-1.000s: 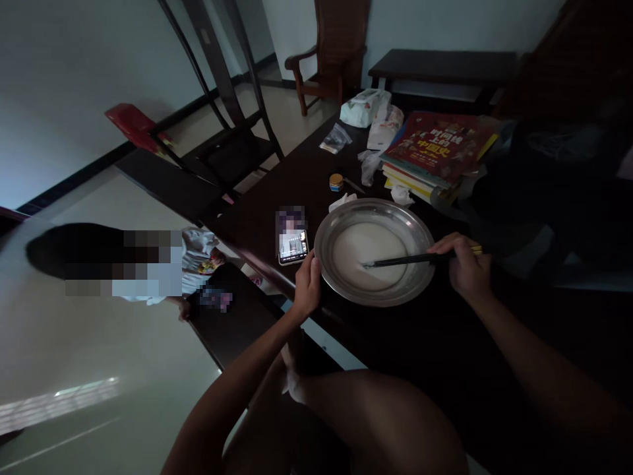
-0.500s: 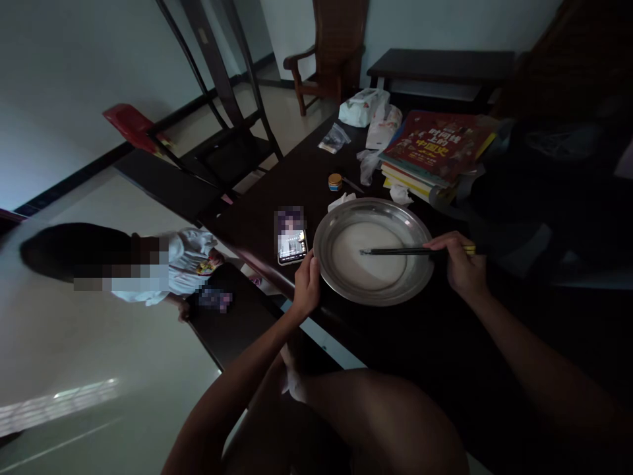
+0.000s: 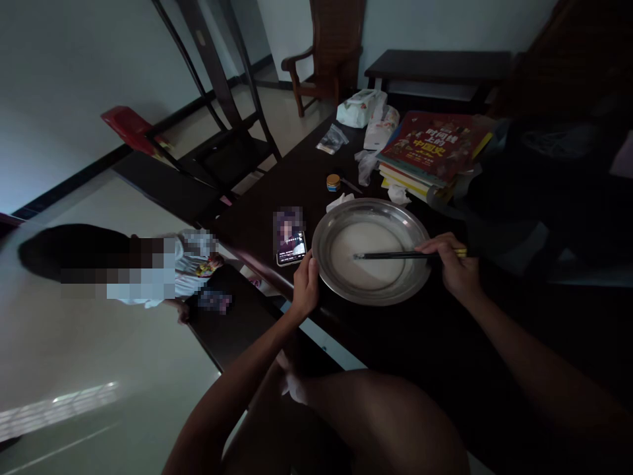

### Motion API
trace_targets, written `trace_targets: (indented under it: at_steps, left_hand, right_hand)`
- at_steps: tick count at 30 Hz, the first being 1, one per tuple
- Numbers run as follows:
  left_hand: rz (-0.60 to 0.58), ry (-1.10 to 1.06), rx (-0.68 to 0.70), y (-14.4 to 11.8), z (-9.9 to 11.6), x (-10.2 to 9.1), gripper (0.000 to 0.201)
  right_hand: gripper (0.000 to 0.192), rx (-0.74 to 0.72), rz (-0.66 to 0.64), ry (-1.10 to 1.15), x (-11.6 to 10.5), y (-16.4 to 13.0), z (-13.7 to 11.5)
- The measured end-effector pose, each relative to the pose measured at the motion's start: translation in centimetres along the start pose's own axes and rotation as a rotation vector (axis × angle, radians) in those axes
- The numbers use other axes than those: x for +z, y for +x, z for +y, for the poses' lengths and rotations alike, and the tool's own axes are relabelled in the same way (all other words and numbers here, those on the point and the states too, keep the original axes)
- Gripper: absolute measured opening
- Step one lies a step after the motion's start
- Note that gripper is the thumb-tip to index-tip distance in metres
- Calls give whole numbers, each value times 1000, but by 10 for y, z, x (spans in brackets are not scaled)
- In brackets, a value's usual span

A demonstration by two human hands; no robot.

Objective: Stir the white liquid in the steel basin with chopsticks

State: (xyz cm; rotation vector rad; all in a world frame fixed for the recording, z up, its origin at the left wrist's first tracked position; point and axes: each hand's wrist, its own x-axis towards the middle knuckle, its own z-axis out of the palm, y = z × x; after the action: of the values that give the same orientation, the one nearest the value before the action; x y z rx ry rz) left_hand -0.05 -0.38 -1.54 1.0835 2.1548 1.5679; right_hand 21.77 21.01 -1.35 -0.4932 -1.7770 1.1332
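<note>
A wide metal basin (image 3: 324, 227) holding white batter (image 3: 368, 267) sits on the dark table (image 3: 425, 343). My left hand (image 3: 306, 285) grips the basin's near-left rim. My right hand (image 3: 453, 264) holds a pair of dark chopsticks (image 3: 390, 255) at the basin's right edge, and their tips reach into the batter near its middle.
A lit phone (image 3: 290, 245) lies just left of the basin. Behind it are a small round tin (image 3: 333, 181), crumpled tissues, plastic bags (image 3: 361, 109) and a stack of books (image 3: 430, 148). Another person (image 3: 123, 267) sits low at left. Chairs (image 3: 222, 132) stand beyond the table.
The chopstick tips have swung from the batter's near side up toward its middle and slightly left. My left hand has stayed on the rim.
</note>
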Motion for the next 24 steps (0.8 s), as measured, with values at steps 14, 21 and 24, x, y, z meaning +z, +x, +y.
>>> trace_targets:
  at_steps: [14, 21, 24]
  left_hand:
    - [-8, -3, 1, 1, 0, -2, 61]
    - [-9, -4, -8, 0, 1, -1, 61]
    - [-13, -2, -7, 0, 1, -1, 62]
  right_hand:
    - [39, 61, 61, 103, 2, 2, -2]
    - [39, 46, 57, 37, 1, 2, -2]
    - [39, 42, 41, 54, 1, 2, -2]
